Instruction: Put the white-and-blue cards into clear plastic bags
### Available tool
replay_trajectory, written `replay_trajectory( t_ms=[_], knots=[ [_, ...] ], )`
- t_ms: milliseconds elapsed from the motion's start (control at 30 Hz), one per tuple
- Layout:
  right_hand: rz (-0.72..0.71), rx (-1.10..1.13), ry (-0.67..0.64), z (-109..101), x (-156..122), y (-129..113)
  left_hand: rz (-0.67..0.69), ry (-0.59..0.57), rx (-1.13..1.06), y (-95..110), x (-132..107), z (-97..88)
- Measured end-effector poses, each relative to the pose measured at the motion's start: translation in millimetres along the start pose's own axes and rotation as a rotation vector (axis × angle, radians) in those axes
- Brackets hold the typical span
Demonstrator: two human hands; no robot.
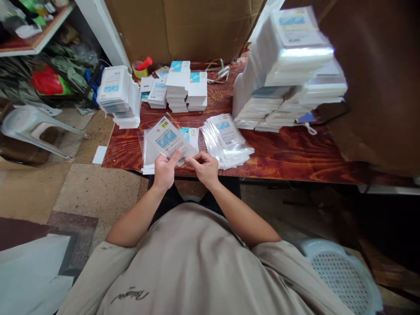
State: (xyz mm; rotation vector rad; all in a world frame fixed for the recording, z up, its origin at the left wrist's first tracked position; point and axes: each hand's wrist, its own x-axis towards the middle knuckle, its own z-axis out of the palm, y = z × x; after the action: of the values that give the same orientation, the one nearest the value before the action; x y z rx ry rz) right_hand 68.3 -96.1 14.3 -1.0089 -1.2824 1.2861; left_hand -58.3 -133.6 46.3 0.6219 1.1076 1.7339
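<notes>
A printed card in a clear plastic sleeve [169, 139] is held tilted above the near edge of the table, its printed side facing up. My left hand [165, 170] grips its lower edge, thumb on top and fingers beneath. At its lower right corner my right hand [206, 167] is closed in a pinch, thumb against index finger. Under the card lie clear empty sleeves [149, 153] and a blue-and-white card [193, 136], both partly covered. Just right of my hands is a fanned pile of sleeved cards [226, 140].
Card stacks [179, 87] stand at the back, with another stack [118, 96] at the left. A tall stack of filled sleeves [282, 65] rises at the right. A tape roll [139, 71] and a white cable [219, 73] lie behind. Plastic stools [39, 127] flank the table [295, 159].
</notes>
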Motion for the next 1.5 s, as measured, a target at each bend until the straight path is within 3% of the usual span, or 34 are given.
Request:
replay_trajectory(
  t_ms=[133, 200, 267, 333, 433, 467, 567, 633, 700, 767, 833, 933, 1033, 1100, 1200, 1267, 1400, 1433, 1500],
  knots=[
    [-0.095, -0.107, 0.114, -3, 5, 7, -0.021, -0.034, 0.057, -4, -3, -2.6],
    [-0.087, -0.080, 0.061, -9, 9, 3, -0.036, -0.083, 0.143, -2, 2, -5.3],
    [-0.047, -0.043, -0.028, -21, 18, -3, -0.069, -0.139, 0.296, 4, 13, -10.8],
    [-0.041, -0.089, 0.019, -42, 33, -9, -0.054, -0.082, 0.561, 14, 28, -21.5],
    [-0.075, -0.369, 0.268, -84, 60, -13, 0.134, 0.271, 1.214, 32, 55, -48.3],
    [-0.066, -0.535, 0.315, -97, 67, -13, 0.129, 0.337, 1.410, 37, 63, -59.0],
    [-0.008, -1.031, 0.414, -121, 79, -10, -0.056, 0.294, 1.646, 46, 84, -88.8],
    [-0.028, -1.206, 0.453, -118, 77, -8, -0.134, 0.244, 1.659, 46, 94, -103.0],
    [-0.131, -1.226, 0.397, -103, 70, -8, -0.168, 0.215, 1.658, 47, 102, -111.4],
    [-0.288, -1.160, 0.151, -79, 59, -9, -0.177, 0.177, 1.652, 49, 107, -115.3],
    [-0.445, -1.111, -0.224, -52, 51, -12, -0.140, 0.164, 1.652, 53, 108, -116.0],
    [-0.532, -1.240, -0.645, -22, 46, -20, -0.001, 0.192, 1.633, 59, 104, -113.7],
    [-0.502, -1.406, -0.840, -9, 47, -28, 0.153, 0.252, 1.388, 56, 97, -106.6],
    [-0.509, -1.452, -0.891, -10, 50, -30, 0.111, 0.296, 0.999, 50, 94, -98.3],
    [-0.507, -1.412, -0.866, -16, 51, -29, -0.077, 0.285, 0.410, 40, 92, -83.7],
    [-0.485, -1.253, -0.662, -22, 48, -27, -0.102, 0.279, 0.217, 36, 91, -75.9],
    [-0.309, -0.556, 0.000, -29, 26, -27, -0.044, 0.306, 0.048, 33, 88, -65.8],
    [-0.216, -0.368, 0.069, -29, 19, -27, -0.044, 0.301, 0.011, 32, 87, -63.3],
    [-0.021, -0.082, 0.067, -25, 8, -26, -0.054, 0.290, -0.058, 30, 85, -57.2]
  ],
)
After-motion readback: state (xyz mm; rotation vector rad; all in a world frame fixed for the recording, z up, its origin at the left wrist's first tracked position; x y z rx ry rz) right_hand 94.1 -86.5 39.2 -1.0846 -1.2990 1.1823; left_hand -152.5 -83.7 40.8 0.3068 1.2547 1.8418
